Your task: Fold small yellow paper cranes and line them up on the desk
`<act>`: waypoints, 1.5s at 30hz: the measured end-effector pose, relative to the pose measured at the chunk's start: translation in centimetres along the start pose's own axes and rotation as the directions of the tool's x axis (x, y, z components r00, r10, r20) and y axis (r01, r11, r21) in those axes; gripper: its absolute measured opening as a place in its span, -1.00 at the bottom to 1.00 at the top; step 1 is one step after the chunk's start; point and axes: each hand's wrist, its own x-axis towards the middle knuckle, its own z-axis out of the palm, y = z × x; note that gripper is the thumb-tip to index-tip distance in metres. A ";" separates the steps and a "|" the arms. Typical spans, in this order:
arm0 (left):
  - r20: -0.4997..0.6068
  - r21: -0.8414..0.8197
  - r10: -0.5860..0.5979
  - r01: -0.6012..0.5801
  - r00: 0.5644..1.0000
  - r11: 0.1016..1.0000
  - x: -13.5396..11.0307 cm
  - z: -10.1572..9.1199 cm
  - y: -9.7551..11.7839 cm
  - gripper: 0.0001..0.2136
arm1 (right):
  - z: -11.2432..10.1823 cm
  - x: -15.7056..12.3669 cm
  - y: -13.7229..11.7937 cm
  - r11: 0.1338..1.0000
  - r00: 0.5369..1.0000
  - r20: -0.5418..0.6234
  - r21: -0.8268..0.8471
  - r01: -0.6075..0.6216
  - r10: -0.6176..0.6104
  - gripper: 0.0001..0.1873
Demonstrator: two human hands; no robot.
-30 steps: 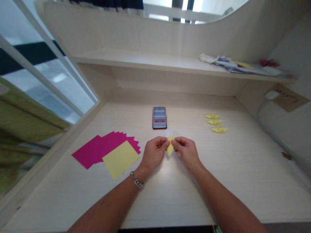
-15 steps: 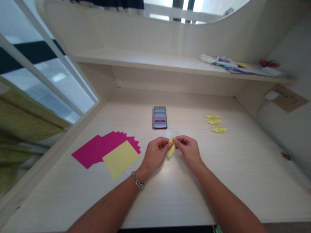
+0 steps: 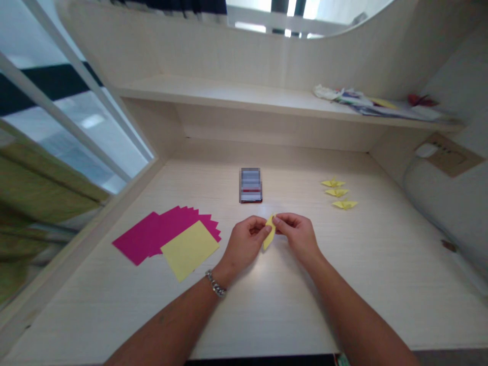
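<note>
A small folded piece of yellow paper (image 3: pixel 269 237) is held upright between my two hands over the middle of the desk. My left hand (image 3: pixel 247 241) pinches its left side between thumb and fingers. At the upper right edge of the paper, my right hand (image 3: pixel 296 233) grips it with thumb and forefinger. The fold's inner layers are partly covered by my fingertips. To the left lie a flat yellow sheet (image 3: pixel 190 250) and, partly under it, a fan of magenta sheets (image 3: pixel 168 231). Three folded yellow paper cranes (image 3: pixel 337 193) form a column at the right.
A phone (image 3: pixel 250 185) with a blurred screen lies beyond my hands. Papers (image 3: pixel 369 103) rest on the shelf (image 3: pixel 229 94) above the desk (image 3: pixel 267 315). A white plug (image 3: pixel 427 149) with a cable sits in the right wall's socket. White bars (image 3: pixel 72 122) stand at the left.
The folded yellow paper has turned slightly between my fingers, and its two points at the top now look closed together. My hands have barely shifted; the rest stays put.
</note>
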 end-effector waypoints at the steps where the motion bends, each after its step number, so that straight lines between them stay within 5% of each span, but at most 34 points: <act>1: 0.000 0.001 0.001 -0.001 1.000 1.000 0.0 0.0 0.0 -0.87 | 0.0 0.0 0.0 1.000 1.000 -0.002 -0.001 0.009 -0.009 -0.75; 9: 0.063 -0.042 -0.040 0.043 0.997 0.998 0.0 -0.1 0.1 -0.88 | -0.8 0.1 -0.8 0.994 0.994 0.104 0.096 -0.050 0.040 -0.77; 20: 0.197 0.040 -0.051 0.044 0.979 0.998 -0.1 -0.7 1.0 -0.89 | -2.8 -0.1 -2.0 0.998 0.963 0.266 -0.060 -0.018 0.033 -0.82; 29: 0.249 0.004 -0.079 0.081 0.965 0.997 0.1 -0.8 1.1 -0.87 | -3.3 -0.2 -2.2 0.992 0.945 0.301 -0.066 -0.111 0.126 -0.82; 36: 0.281 -0.076 -0.111 0.137 0.953 0.988 -0.1 -0.6 1.1 -0.81 | -3.5 -0.3 -2.2 0.984 0.940 0.294 -0.016 -0.176 0.173 -0.79; 45: 0.044 -0.086 -0.029 0.033 0.999 0.996 0.0 -0.3 0.3 -0.81 | -1.6 0.0 -1.4 0.974 0.995 0.028 0.201 -0.101 0.098 -0.67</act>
